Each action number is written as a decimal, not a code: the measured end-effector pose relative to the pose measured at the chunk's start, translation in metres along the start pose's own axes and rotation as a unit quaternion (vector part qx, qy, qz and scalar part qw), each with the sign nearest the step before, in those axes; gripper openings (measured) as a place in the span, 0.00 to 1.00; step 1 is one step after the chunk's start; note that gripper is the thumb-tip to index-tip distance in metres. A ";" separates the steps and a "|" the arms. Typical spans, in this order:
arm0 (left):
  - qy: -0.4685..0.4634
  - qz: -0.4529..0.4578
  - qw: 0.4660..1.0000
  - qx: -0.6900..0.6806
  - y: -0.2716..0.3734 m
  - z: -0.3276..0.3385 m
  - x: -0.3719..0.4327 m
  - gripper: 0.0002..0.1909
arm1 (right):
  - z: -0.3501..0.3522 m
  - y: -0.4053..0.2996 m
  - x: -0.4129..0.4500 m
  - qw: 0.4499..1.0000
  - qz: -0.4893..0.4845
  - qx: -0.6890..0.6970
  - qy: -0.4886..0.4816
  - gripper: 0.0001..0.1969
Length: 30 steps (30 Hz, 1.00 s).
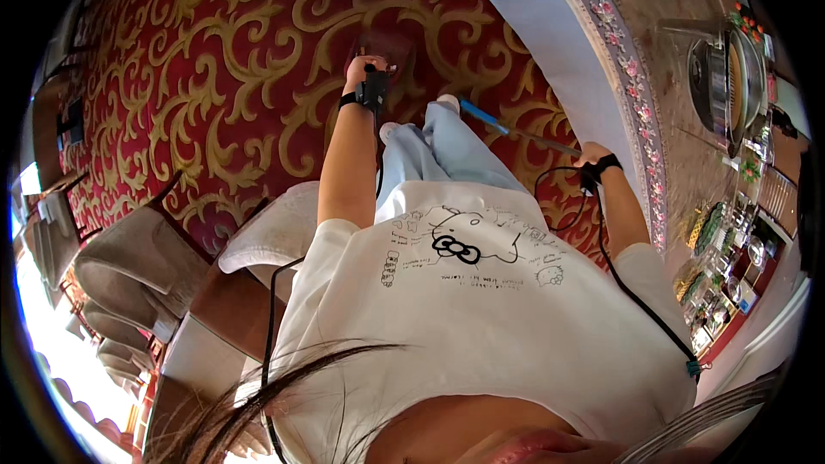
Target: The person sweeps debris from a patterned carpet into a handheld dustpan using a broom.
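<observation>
My left hand [359, 71] is stretched forward over the carpet, with a black device strapped at its wrist. Its fingers are closed around a small, partly hidden object; a dark, blurred shape lies just beyond it, too unclear to name. My right hand [590, 153], out to the right beside the draped table, grips the end of a thin rod [548, 141]. The rod slants down towards my shoes and has a bright blue section [483, 117] at its far end. A black strap and a cable are on the right wrist too.
Red carpet [245, 77] with gold scrolls covers the floor. A round table with a pale cloth [567, 45] and floral trim curves along the right, bearing a glass-lidded round dish [728, 87]. Upholstered chairs [129, 264] stand at the left. Black cables run along both arms.
</observation>
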<state>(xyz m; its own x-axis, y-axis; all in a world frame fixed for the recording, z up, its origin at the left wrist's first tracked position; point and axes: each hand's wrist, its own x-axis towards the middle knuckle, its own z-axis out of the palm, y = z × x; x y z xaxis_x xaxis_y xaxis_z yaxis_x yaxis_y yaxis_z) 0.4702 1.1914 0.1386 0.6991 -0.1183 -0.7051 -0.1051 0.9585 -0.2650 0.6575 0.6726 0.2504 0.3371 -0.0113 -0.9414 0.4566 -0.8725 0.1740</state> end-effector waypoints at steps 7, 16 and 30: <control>0.039 0.037 0.995 -0.080 0.012 0.004 -0.013 0.01 | -0.022 0.021 -0.040 0.991 0.046 0.108 0.067 0.31; 0.084 0.016 0.996 0.002 -0.007 0.025 -0.008 0.09 | -0.041 -0.030 -0.014 0.895 -0.004 0.420 0.153 0.17; 0.056 0.018 0.993 -0.103 0.000 0.025 -0.023 0.03 | -0.080 -0.161 0.107 0.957 -0.130 0.002 0.259 0.11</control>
<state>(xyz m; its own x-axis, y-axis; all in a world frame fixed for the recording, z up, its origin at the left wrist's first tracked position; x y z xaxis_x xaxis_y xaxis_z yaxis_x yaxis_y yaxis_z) 0.4720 1.2003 0.1716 0.6096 -0.1235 -0.7830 -0.2793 0.8910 -0.3580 0.6857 0.8508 0.1444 0.5755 0.4500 -0.6828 0.5787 -0.8141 -0.0488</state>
